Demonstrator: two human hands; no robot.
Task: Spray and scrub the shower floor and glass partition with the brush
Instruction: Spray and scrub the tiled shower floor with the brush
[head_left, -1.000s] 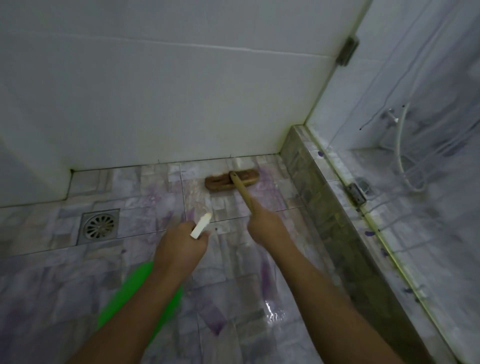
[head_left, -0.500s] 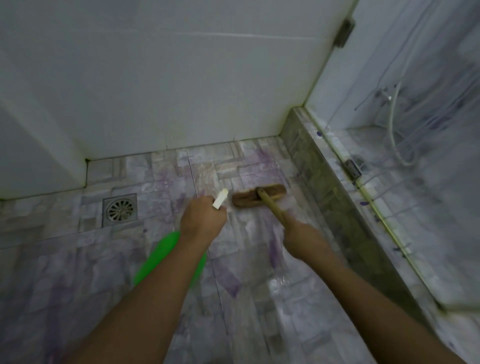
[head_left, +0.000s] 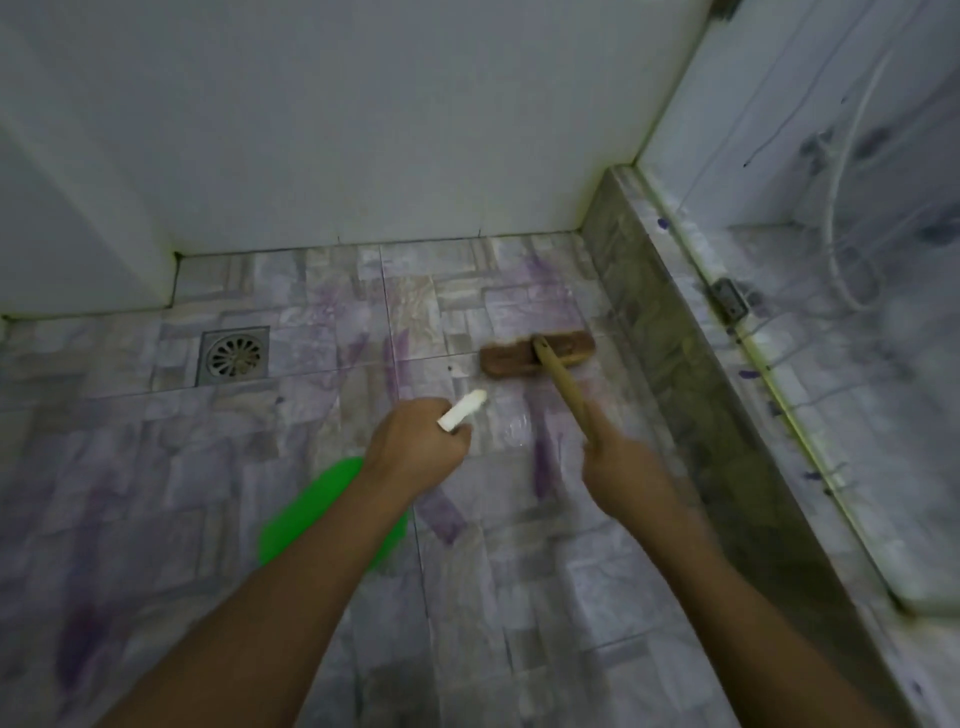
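The brush (head_left: 537, 354) sits head-down on the shower floor (head_left: 322, 499), right up near the stone kerb (head_left: 670, 364) under the glass partition (head_left: 831, 218). The right hand (head_left: 626, 478) is wrapped around its wooden handle, low on the stick. The left hand (head_left: 415, 447) is closed on a green spray bottle (head_left: 317, 514), white nozzle (head_left: 462, 410) poking out forward — not sure if the trigger's squeezed.

Purple cleaner streaks are all over the tiles, so I'd say this is mid-scrub. To do it well I'd keep the bristles flat, push along the grout lines and work every purple patch toward the drain (head_left: 234, 356) — the corner by the wall probably needs short hard strokes. The glass looks streaky too, so that's likely still to do.
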